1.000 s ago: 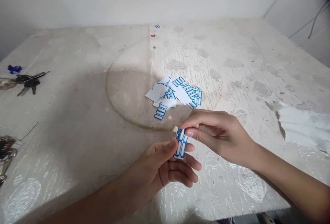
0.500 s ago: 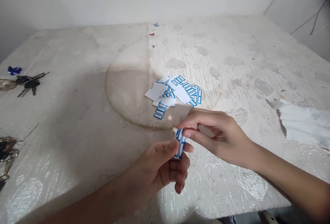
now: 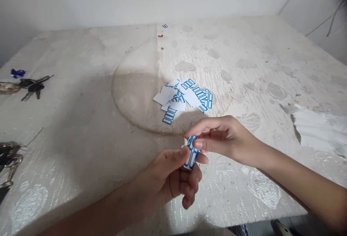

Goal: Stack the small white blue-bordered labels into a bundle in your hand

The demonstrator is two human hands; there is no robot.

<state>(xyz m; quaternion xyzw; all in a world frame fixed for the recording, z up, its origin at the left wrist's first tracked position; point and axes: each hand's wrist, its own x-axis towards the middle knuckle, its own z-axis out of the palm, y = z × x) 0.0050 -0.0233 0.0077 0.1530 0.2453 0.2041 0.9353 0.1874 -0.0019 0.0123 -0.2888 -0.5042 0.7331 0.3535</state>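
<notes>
Between both hands is a small white piece with blue-outlined boxes (image 3: 192,156), like a piece of label sheet wrapped round something pale. My left hand (image 3: 176,174) pinches its lower part between thumb and fingers. At its upper end, the thumb of my right hand (image 3: 225,138) presses on the printed face, with the index finger curved over the top. What lies inside the piece is mostly hidden. Beyond the hands, a loose pile of white and blue-outlined label pieces (image 3: 192,98) lies on the table, some with their blank side up.
The pale table (image 3: 89,178) bears a ring-shaped stain. Keys (image 3: 34,85) and a blue scrap (image 3: 17,73) lie at the left, with a metal clip (image 3: 12,171) nearer. A torn white sheet (image 3: 320,127) lies at the right. Small scraps (image 3: 161,36) sit far back.
The piece in my hands has turned slightly, showing more of its printed face. My right thumb has shifted a little onto its upper end. The pile lies as before.
</notes>
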